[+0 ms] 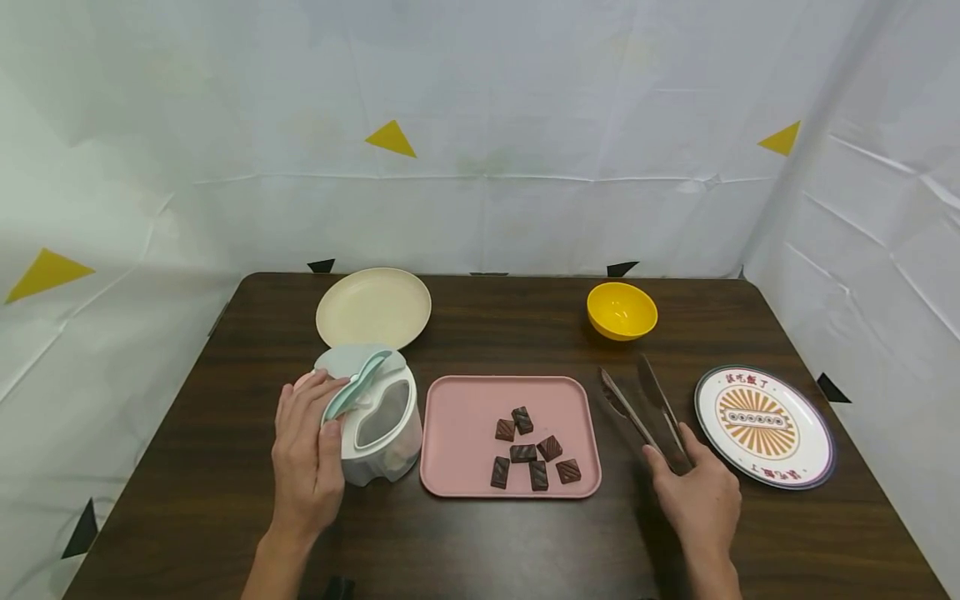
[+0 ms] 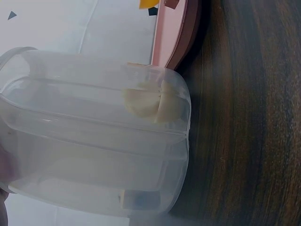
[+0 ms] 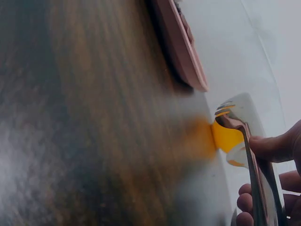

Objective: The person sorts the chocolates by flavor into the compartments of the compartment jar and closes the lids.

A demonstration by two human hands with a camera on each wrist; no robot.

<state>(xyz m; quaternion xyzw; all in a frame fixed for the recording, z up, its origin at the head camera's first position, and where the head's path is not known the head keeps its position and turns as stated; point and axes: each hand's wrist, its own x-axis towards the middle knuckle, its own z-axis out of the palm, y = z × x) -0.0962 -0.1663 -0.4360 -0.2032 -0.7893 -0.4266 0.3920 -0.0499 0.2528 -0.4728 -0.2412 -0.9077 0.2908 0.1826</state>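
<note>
A translucent round seasoning box (image 1: pixel 390 446) with a white top stands left of the pink tray. One mint-green flap (image 1: pixel 358 385) of its lid is raised. My left hand (image 1: pixel 303 454) holds the box's left side, with thumb and fingers at the raised flap. Through the box wall (image 2: pixel 94 127) in the left wrist view, pale pieces and a small bluish block show. Right of the tray, my right hand (image 1: pixel 697 492) grips metal tongs (image 1: pixel 652 408), their arms spread and nothing between their tips. Several dark chocolates (image 1: pixel 522 453) lie on the pink tray (image 1: pixel 461 433).
A cream plate (image 1: pixel 373 308) sits behind the box. At the back right stands a yellow bowl (image 1: pixel 621 311). A white patterned plate (image 1: pixel 765 427) lies right of the tongs. All rest on a dark wooden table (image 1: pixel 480 542), with white sheeting around it.
</note>
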